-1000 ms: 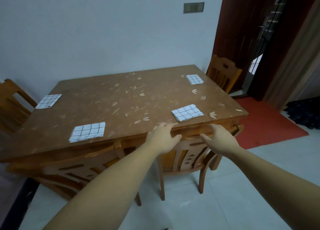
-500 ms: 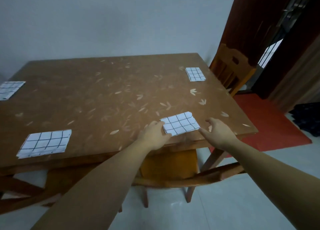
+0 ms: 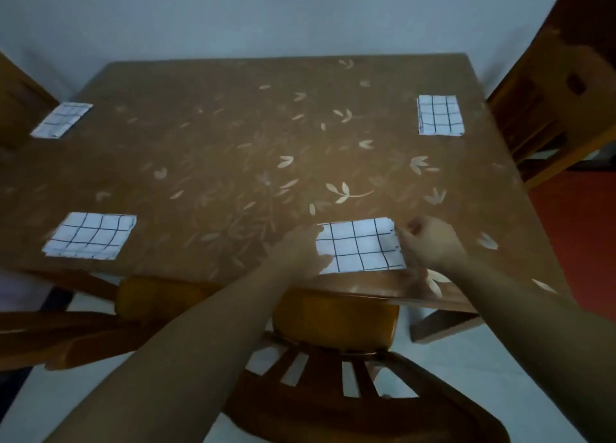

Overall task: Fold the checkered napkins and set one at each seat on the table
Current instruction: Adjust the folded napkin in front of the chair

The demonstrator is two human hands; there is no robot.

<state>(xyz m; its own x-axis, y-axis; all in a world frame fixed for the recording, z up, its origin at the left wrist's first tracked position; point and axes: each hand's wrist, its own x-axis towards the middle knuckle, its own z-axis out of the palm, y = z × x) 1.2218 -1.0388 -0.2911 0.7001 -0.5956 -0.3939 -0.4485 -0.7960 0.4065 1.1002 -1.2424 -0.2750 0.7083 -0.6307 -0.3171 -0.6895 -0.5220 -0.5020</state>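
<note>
On the table (image 3: 233, 149) lie a near-left napkin (image 3: 90, 235), near-right napkin (image 3: 361, 246), far-left napkin (image 3: 62, 119), far-right napkin (image 3: 440, 115).

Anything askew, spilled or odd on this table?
Nothing spilled or damaged. The near-right napkin sits closer to the table's front edge than the near-left napkin. The left hand touches its left side, and the right hand seems to pinch its right edge. The far-left napkin and far-right napkin lie flat.
</note>
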